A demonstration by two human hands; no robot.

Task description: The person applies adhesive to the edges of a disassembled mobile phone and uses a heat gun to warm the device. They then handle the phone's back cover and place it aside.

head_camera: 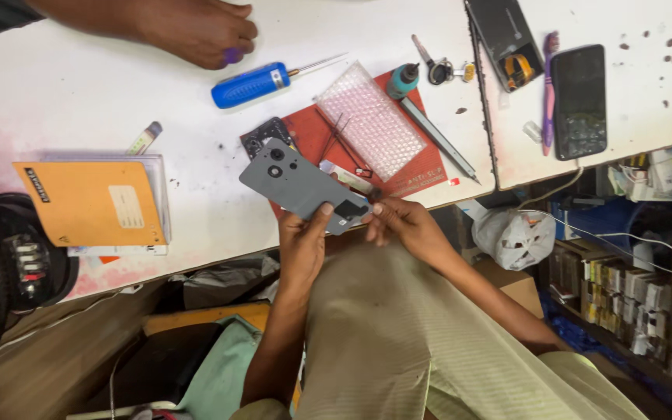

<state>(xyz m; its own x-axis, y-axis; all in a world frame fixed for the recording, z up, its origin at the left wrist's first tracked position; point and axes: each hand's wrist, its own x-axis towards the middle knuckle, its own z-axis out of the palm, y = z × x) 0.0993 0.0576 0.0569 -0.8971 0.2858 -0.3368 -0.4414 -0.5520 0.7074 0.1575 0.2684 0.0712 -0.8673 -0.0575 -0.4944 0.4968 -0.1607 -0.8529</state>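
while the left hand (302, 243) grips the grey phone back cover (303, 185), right hand (403, 222) fingers pinch its lower edge.

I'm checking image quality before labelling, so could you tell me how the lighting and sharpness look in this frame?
Head view: the white table is brightly lit, nearly washed out at upper left; the shelves and floor below lie in dim shadow; the grey phone back cover held by the left hand and right hand is fairly sharp; table edges bow, showing wide-angle distortion.
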